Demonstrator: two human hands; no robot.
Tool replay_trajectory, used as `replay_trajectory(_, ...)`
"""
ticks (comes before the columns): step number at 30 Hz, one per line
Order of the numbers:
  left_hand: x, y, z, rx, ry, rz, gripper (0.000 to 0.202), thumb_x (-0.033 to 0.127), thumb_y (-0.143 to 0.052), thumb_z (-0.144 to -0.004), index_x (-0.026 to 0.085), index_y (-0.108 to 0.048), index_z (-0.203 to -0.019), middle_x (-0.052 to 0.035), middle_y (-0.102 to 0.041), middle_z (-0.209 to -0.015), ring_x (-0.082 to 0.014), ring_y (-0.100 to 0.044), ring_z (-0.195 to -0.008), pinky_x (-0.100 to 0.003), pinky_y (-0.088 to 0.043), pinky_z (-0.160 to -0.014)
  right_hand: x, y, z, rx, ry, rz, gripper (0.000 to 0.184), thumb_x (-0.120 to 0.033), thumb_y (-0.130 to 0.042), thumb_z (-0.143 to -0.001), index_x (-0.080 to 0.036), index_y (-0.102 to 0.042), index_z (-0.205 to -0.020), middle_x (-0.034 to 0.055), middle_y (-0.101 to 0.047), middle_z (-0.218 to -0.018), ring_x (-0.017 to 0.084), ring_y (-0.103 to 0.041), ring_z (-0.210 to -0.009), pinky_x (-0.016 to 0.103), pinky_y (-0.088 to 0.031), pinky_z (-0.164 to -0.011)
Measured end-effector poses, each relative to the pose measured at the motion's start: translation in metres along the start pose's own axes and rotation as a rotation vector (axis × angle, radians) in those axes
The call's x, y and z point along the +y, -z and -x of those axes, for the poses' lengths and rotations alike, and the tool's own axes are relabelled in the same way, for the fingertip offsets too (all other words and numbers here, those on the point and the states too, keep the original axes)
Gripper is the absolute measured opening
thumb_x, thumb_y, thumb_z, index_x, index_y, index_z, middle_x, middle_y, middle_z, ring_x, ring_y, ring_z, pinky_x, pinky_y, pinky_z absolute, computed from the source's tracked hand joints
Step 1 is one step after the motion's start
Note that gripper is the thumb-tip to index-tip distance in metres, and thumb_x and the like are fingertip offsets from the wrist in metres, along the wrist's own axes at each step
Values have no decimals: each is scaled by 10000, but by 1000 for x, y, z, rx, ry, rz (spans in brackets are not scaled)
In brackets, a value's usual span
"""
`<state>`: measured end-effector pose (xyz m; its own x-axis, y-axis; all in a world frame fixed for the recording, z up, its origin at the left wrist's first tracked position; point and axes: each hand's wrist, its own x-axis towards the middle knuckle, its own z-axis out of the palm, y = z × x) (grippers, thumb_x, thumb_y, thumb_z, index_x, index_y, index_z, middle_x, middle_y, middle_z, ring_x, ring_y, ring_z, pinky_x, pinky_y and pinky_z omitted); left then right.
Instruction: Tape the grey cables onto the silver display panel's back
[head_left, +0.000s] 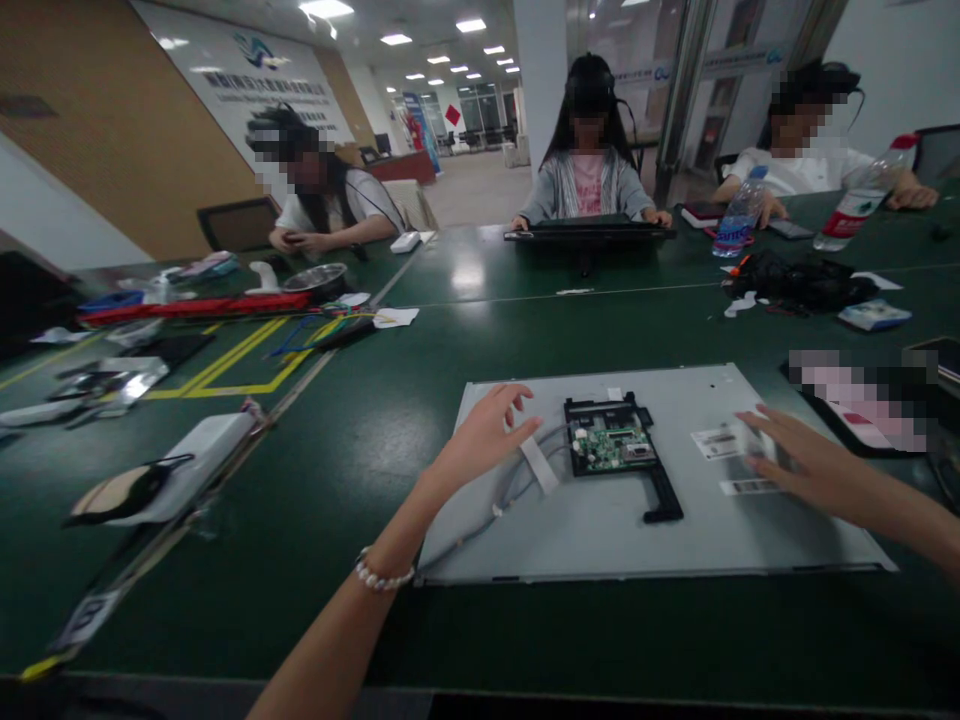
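A grey metal display panel lies back side up on the dark green table in front of me. A green circuit board in a black frame sits near its middle, with grey cables and a white ribbon strip running left of it. My left hand hovers over the panel's left part, fingers spread, holding nothing, close to the cables. My right hand lies flat over the right part, fingers stretched out beside white barcode labels.
Three people sit along the far side; one has a black monitor before them. Water bottles and a black bag lie at far right. A metal bowl, red bar, cables and white devices crowd the left.
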<state>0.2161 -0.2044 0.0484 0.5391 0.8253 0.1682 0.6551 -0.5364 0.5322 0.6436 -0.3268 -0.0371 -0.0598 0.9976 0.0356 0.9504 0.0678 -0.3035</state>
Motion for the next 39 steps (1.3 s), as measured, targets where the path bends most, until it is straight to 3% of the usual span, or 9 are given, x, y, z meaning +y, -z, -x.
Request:
replay_trajectory(4, -8, -1, -5, 185, 73, 3, 202, 323, -504, -914, 186, -591, -1034, -30, -608, -929, -139, -563, -749, -297, -474, -730, 1, -17, 19, -11, 41, 18, 728, -623, -421, -888, -228, -356, -1497, 131, -276, -1582, 357, -224, -1444, 570, -303, -1122)
replay_trajectory(8, -10, -3, -6, 254, 115, 33, 204, 275, -526, -892, 191, -569, -1073, -25, -630, -953, -129, -574, -734, -277, -478, -697, -6, -26, 20, 21, 42, 83, 761, -650, -430, -881, -256, -306, -1520, 130, -198, -1608, 391, -167, -1451, 604, -310, -1100)
replay_trajectory(16, 8, -9, 2, 202, 124, 45, 294, 252, -538, -890, 202, -522, -1179, -35, -641, -1025, -144, -597, -789, -278, -486, -697, -21, -35, 17, 54, 53, 166, 773, -675, -399, -886, -261, -288, -1529, 145, -193, -1608, 375, -215, -1445, 581, -320, -1098)
replay_trajectory(20, 11, -13, 5, 185, 120, 12, 344, 242, -533, -893, 186, -487, -1229, -55, -634, -1072, -162, -598, -825, -307, -496, -733, -43, -35, 15, 67, 51, 182, 756, -662, -363, -907, -234, -294, -1527, 172, -214, -1596, 350, -223, -1449, 558, -289, -1122)
replay_trajectory(25, 6, -18, 6, 204, 93, -44, 374, 243, -529, -902, 170, -462, -1263, -65, -630, -1070, -192, -603, -918, -371, -488, -865, -77, -37, 8, 82, 42, 188, 699, -617, -303, -941, -223, -317, -1518, 136, -234, -1598, 343, -199, -1457, 574, -266, -1127)
replay_trajectory(32, 4, -20, 5, 243, 53, -140, 357, 232, -528, -904, 166, -477, -1250, -90, -624, -1092, -227, -588, -1035, -411, -463, -960, -124, -38, -2, 53, 154, 192, 587, -541, -282, -970, -299, -344, -1501, 111, -261, -1592, 342, -194, -1458, 673, -213, -1092)
replay_trajectory(39, 6, -19, 8, 226, 39, -256, 341, 265, -526, -914, 158, -495, -1236, -103, -614, -1127, -248, -570, -1073, -416, -460, -959, -153, -36, -4, 8, 306, 134, 674, -633, -363, -922, -306, -325, -1509, 117, -221, -1605, 339, -169, -1464, 633, -209, -1113)
